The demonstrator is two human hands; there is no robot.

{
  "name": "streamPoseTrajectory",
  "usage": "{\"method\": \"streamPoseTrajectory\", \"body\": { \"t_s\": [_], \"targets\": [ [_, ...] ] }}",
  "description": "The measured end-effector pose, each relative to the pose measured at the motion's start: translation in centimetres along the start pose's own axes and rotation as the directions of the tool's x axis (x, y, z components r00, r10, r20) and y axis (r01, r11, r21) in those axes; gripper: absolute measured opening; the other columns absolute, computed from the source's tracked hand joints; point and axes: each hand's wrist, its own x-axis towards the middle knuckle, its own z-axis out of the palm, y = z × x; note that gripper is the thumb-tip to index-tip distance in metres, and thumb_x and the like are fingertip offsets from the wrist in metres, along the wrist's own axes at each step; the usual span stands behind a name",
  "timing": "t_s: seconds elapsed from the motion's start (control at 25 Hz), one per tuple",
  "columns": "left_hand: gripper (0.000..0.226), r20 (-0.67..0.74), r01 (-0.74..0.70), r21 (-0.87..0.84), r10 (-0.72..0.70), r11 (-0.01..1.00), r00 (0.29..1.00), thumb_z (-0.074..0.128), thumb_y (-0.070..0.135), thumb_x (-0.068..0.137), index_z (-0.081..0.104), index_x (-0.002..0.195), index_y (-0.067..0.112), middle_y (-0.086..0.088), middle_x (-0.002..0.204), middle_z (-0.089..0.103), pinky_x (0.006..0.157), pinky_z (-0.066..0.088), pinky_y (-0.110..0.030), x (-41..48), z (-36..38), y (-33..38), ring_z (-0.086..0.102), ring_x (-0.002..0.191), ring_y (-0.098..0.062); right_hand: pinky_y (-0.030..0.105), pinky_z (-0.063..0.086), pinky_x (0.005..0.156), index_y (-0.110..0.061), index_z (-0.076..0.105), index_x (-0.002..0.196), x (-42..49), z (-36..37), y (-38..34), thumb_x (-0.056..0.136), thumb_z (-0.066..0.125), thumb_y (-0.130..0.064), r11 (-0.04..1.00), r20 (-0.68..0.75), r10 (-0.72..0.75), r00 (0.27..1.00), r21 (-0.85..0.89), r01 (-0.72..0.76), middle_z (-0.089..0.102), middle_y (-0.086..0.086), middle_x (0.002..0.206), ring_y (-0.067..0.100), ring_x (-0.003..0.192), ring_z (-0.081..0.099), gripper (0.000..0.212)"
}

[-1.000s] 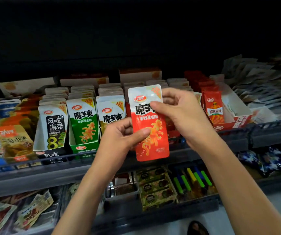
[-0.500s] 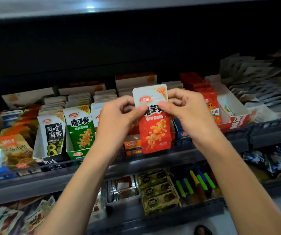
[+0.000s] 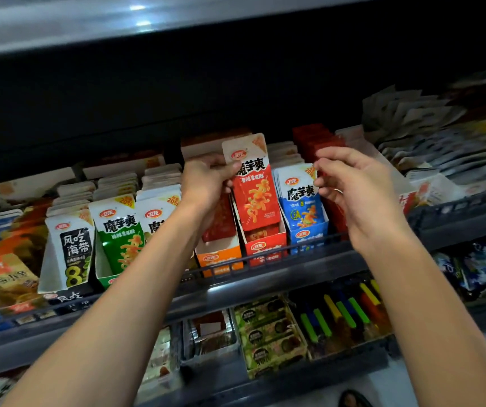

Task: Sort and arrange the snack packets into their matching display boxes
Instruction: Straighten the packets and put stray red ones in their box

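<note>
Red-and-white foil snack packet (image 3: 255,195) stands upright at the front of the matching red cardboard display box (image 3: 265,248) on a shop shelf, its lower end down inside the box and its white top well above the rim. The person's left hand (image 3: 205,183) pinches the packet's upper left edge, thumb on the printed face. The right hand (image 3: 356,189) is clear of it, fingers curled beside the top corner of the blue foil packets (image 3: 302,207) just right of the red box; whether it grips one cannot be told. An orange cardboard box (image 3: 219,258) sits just left of the red box, with green foil packets (image 3: 121,233) further left. The packet looks light, thin and limp, with a slick film that could slide between fingertips. The flat sealed band at the top is probably the firmest place to take it, while squeezing the filled middle risks a crease. Seating looks nearly done, likely wanting only a push down and back.
</note>
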Motion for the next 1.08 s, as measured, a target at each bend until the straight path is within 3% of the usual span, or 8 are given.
{"method": "streamPoseTrajectory", "body": {
  "t_s": [0.2, 0.32, 0.44, 0.6, 0.76, 0.92, 1.0, 1.08],
  "targets": [
    [0.006, 0.005, -0.087, 0.285, 0.089, 0.955, 0.996, 0.073, 0.016, 0.083, 0.068, 0.079, 0.015, 0.001, 0.071, 0.068, 0.057, 0.050, -0.018, -0.3, 0.4, -1.1, 0.060, 0.059, -0.005, 0.016, 0.048, 0.057, -0.019, 0.070, 0.092, -0.3, 0.1, -0.1, 0.091, 0.061, -0.005, 0.999, 0.011, 0.007, 1.000, -0.033, -0.006, 0.069, 0.003, 0.088, 0.007, 0.066, 0.059, 0.017],
    [0.014, 0.003, -0.155, 0.593, 0.191, 0.790, 0.982, 0.079, 0.027, 0.077, 0.067, 0.072, 0.022, 0.002, 0.087, 0.072, 0.066, 0.054, -0.026, -0.7, 0.5, -2.6, 0.066, 0.078, -0.012, 0.016, 0.047, 0.057, -0.018, 0.070, 0.094, -0.5, 0.1, -0.1, 0.092, 0.060, -0.006, 0.999, 0.013, 0.013, 1.000, -0.030, -0.013, 0.069, 0.002, 0.087, 0.006, 0.065, 0.059, 0.016],
    [0.027, -0.022, -0.167, 0.753, 0.277, 0.637, 0.961, 0.079, 0.037, 0.074, 0.057, 0.065, 0.025, 0.000, 0.092, 0.067, 0.071, 0.052, -0.037, -0.8, 0.6, -3.1, 0.062, 0.087, -0.021, 0.015, 0.048, 0.057, -0.018, 0.069, 0.098, -0.5, 0.1, 0.0, 0.094, 0.058, -0.008, 1.000, 0.022, 0.011, 1.000, -0.027, -0.011, 0.068, 0.001, 0.086, 0.005, 0.065, 0.059, 0.015],
    [0.029, -0.007, -0.169, 0.802, 0.292, 0.572, 0.956, 0.079, 0.038, 0.074, 0.056, 0.071, 0.022, -0.002, 0.096, 0.064, 0.070, 0.048, -0.035, -0.9, 0.6, -2.8, 0.060, 0.090, -0.024, 0.015, 0.049, 0.057, -0.016, 0.069, 0.100, -0.6, 0.3, 0.0, 0.094, 0.058, -0.008, 0.999, 0.024, 0.017, 1.000, -0.035, -0.017, 0.068, 0.001, 0.085, 0.006, 0.066, 0.059, 0.015],
    [0.036, 0.019, -0.187, 0.790, 0.282, 0.584, 0.959, 0.079, 0.027, 0.077, 0.056, 0.103, 0.017, -0.007, 0.113, 0.060, 0.080, 0.046, -0.037, -2.0, 0.4, -2.1, 0.058, 0.101, -0.027, 0.015, 0.049, 0.058, -0.014, 0.069, 0.103, -0.7, 0.6, 0.1, 0.094, 0.057, -0.007, 0.999, 0.040, 0.013, 0.999, -0.047, -0.011, 0.068, 0.000, 0.083, 0.007, 0.067, 0.058, 0.016],
    [0.016, 0.080, -0.269, 0.722, 0.309, 0.637, 0.948, 0.066, 0.025, 0.088, 0.058, 0.102, 0.023, 0.006, 0.101, 0.061, 0.079, 0.048, -0.028, -5.7, -1.8, -0.9, 0.056, 0.089, -0.010, 0.014, 0.045, 0.053, -0.015, 0.069, 0.101, -1.2, 1.5, 0.3, 0.094, 0.058, -0.007, 0.994, 0.081, 0.020, 0.996, -0.105, -0.011, 0.068, -0.001, 0.082, 0.005, 0.063, 0.058, 0.015],
    [0.005, 0.083, -0.258, 0.799, 0.327, 0.542, 0.942, 0.062, 0.027, 0.091, 0.061, 0.097, 0.026, 0.010, 0.090, 0.060, 0.069, 0.046, -0.027, -8.0, -3.8, -1.6, 0.056, 0.079, -0.009, 0.013, 0.044, 0.052, -0.018, 0.069, 0.099, -1.7, 2.2, 0.8, 0.094, 0.058, -0.008, 0.980, 0.128, 0.016, 0.992, -0.198, 0.010, 0.069, -0.002, 0.084, 0.002, 0.061, 0.058, 0.016],
    [0.007, 0.089, -0.241, 0.891, 0.373, 0.385, 0.924, 0.061, 0.029, 0.091, 0.065, 0.094, 0.024, 0.004, 0.087, 0.060, 0.062, 0.042, -0.028, -9.6, -5.5, -2.9, 0.058, 0.080, -0.017, 0.012, 0.045, 0.053, -0.021, 0.070, 0.098, -2.3, 2.9, 1.4, 0.095, 0.059, -0.012, 0.944, 0.170, 0.009, 0.985, -0.325, 0.048, 0.069, -0.004, 0.086, -0.001, 0.060, 0.060, 0.015]
  ]
}}
